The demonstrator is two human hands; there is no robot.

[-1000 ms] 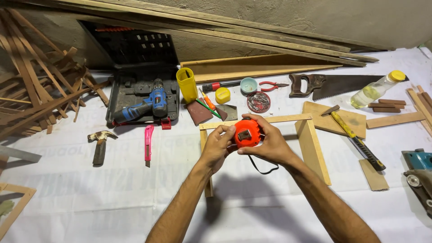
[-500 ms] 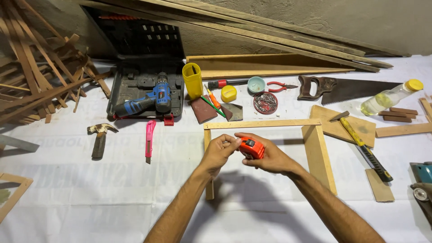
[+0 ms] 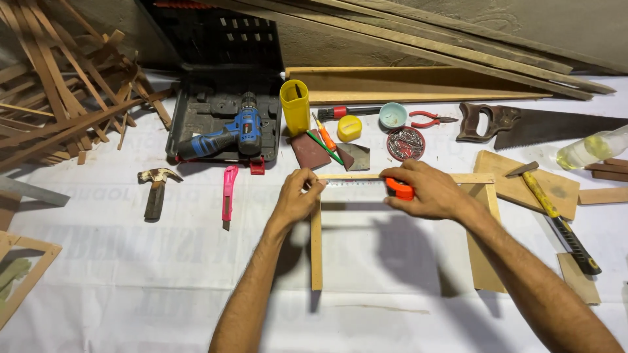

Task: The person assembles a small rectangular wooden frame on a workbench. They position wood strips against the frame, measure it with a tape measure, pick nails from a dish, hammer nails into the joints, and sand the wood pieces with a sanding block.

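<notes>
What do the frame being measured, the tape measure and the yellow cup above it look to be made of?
Frame: pale bare wood, going by its matte, unpainted strips. Tape measure: glossy orange case, probably plastic; the blade looks like thin metal, held between left hand and right hand. Yellow cup: smooth, evenly coloured, likely plastic.

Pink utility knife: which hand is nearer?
Left. The left hand pins the tape's end just right of the pink utility knife; the right hand holds the tape measure farther right.

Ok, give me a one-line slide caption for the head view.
Left hand pins the tape's end while right hand holds the orange tape measure along a wooden frame.
</notes>
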